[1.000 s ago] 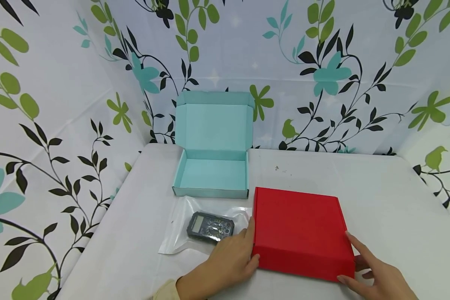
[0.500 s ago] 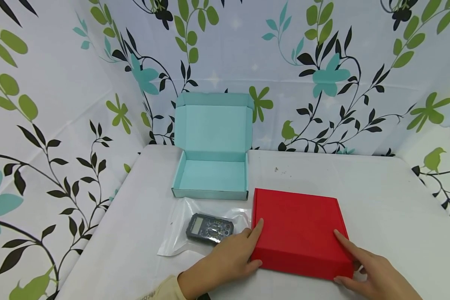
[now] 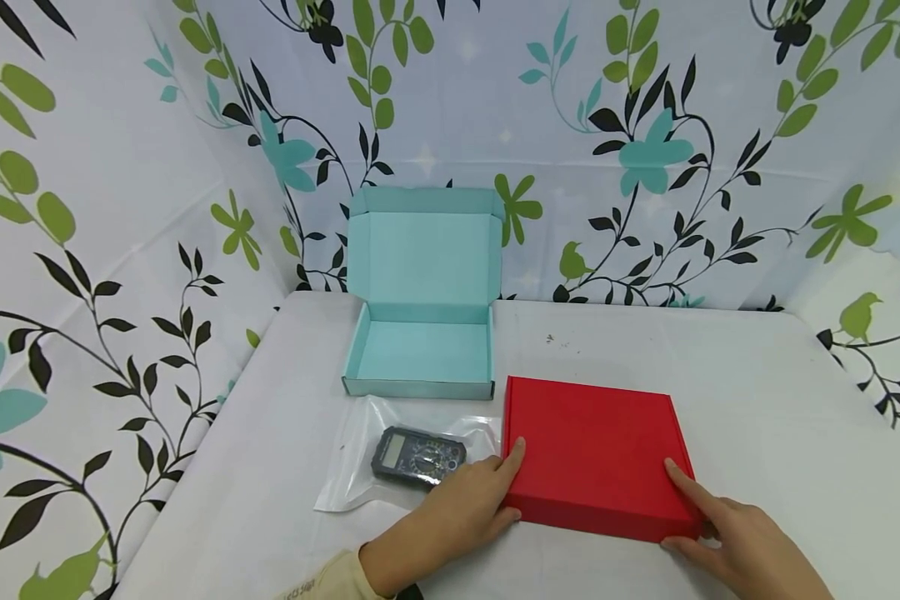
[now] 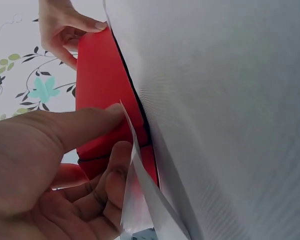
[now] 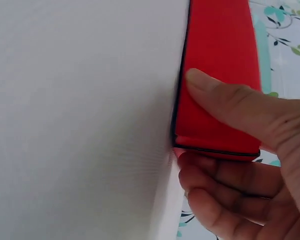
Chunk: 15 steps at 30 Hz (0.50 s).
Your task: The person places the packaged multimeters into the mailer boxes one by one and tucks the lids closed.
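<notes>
A closed red box (image 3: 596, 454) is held flat on the white table (image 3: 780, 417), near the front edge and right of centre, between two hands. The left hand (image 3: 461, 508) is set against the box's near left corner, its forefinger laid along the top edge and its thumb pressed to the front wall; in the left wrist view the remaining fingers (image 4: 82, 200) are seen curled toward the side wall, so the corner appears to be clasped rather than merely touched. The right hand (image 3: 731, 533) is placed at the near right corner in the same manner: the thumb (image 5: 235, 107) is pressed on the front wall while the other fingers are bent round the box's side edge. With one hand at each near corner, the box is probably steadied from both sides, which would keep it square to the person. Whether its underside is lifted off the cloth cannot be told from these views. Just left of the box, a dark multimeter (image 3: 418, 456) sealed in a clear plastic bag (image 3: 360, 467) is lying, the bag's edge touching the left hand. Behind the bag, a light blue box (image 3: 420, 354) is standing open with its lid leaned back toward the leaf-patterned backdrop (image 3: 645, 150).
</notes>
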Each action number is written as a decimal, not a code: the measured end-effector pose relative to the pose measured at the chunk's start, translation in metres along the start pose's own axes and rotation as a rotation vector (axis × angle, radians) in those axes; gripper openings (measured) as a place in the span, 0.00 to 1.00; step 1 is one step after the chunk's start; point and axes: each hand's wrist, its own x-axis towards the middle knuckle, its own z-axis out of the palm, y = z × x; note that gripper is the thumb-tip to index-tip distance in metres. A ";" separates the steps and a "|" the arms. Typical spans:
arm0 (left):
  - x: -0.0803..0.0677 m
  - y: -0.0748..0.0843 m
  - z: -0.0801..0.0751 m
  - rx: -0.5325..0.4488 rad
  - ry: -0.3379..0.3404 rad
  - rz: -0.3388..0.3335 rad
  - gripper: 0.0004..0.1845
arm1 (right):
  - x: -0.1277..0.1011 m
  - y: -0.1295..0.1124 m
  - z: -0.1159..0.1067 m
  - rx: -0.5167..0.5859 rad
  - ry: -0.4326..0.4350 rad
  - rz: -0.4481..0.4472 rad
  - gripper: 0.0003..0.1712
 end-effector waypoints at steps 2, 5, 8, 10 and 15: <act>0.001 -0.001 0.001 -0.002 0.014 0.008 0.44 | 0.000 -0.001 0.000 -0.031 0.020 0.001 0.56; 0.002 -0.002 0.002 -0.007 0.033 0.024 0.43 | 0.000 -0.001 0.000 -0.054 0.031 0.000 0.55; 0.002 -0.003 0.002 0.005 0.041 0.048 0.43 | 0.001 0.001 0.000 -0.044 0.020 -0.010 0.55; 0.002 -0.004 0.002 0.019 0.034 0.060 0.44 | 0.001 0.003 -0.002 -0.013 0.010 -0.026 0.56; 0.004 -0.003 0.000 0.031 0.000 0.053 0.48 | 0.005 0.007 -0.005 0.032 -0.012 -0.057 0.58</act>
